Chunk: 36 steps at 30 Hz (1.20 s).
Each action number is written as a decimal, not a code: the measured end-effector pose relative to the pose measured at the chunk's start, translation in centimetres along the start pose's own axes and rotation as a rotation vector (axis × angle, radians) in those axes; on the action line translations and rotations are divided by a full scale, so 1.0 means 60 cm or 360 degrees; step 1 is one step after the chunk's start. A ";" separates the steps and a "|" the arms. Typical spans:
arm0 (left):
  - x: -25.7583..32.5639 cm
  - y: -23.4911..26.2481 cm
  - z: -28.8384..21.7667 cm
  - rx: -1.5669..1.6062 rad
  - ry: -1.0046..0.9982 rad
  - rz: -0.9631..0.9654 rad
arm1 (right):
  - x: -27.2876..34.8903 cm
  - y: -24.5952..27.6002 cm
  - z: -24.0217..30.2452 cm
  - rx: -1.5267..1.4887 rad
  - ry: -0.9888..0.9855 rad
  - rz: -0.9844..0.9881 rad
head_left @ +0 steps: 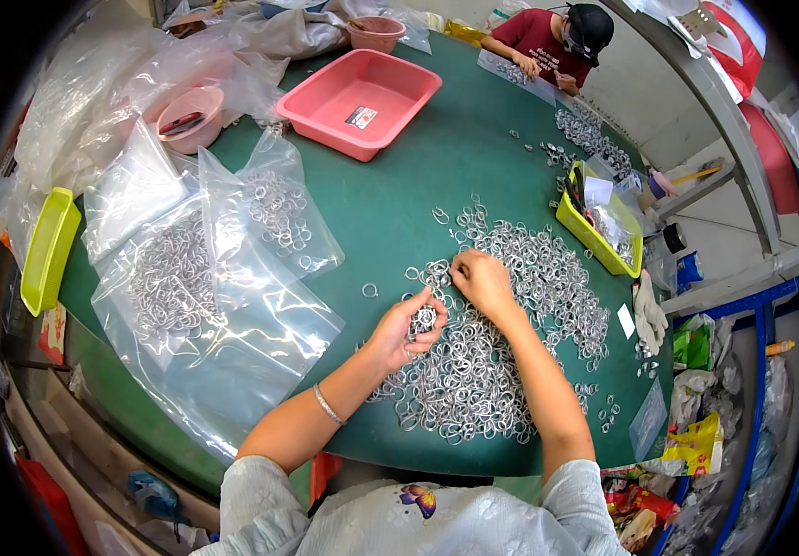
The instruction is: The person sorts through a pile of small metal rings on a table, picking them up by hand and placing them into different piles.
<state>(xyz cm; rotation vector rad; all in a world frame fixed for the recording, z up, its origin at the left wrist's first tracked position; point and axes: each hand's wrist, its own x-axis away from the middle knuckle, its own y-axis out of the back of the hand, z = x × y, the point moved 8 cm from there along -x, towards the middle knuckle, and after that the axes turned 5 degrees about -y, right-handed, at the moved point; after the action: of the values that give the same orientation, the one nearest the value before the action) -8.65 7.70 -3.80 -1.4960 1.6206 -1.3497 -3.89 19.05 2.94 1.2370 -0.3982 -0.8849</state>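
Note:
A large heap of small silver metal rings (474, 380) spreads over the green table in front of me. My left hand (406, 331) is at the heap's left edge, its fingers curled round several metal rings (424, 320) in the palm. Just beyond it to the right, my right hand (484, 284) reaches down at the heap's far left part, fingers pinched together. Whatever lies between those fingertips is too small to make out. A few loose rings lie beside the hands, one single ring (370, 290) apart to the left.
Clear plastic bags of rings (172, 278) lie to the left. A pink tray (360, 97) stands at the far side, and a yellow-green basket (601, 222) with tools at right. A white glove (648, 315) lies near the right edge. Opposite sits a person (552, 46) handling parts.

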 end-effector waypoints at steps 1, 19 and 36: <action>0.000 -0.001 -0.001 0.0015 -0.0014 0.0003 | 0.003 0.003 -0.011 -0.0339 -0.0086 0.0075; -0.002 -0.003 0.004 0.0174 0.0004 0.0069 | -0.010 0.010 -0.081 -0.0513 -0.0296 -0.0117; 0.002 -0.007 -0.007 0.0282 -0.0070 0.0113 | 0.108 0.008 0.001 -0.2904 -0.1045 0.0651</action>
<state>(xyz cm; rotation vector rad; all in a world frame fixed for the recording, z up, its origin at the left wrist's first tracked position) -8.89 7.75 -3.27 -1.3426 1.4719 -1.3732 0.25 14.06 2.16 -0.8057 -0.1768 -0.8228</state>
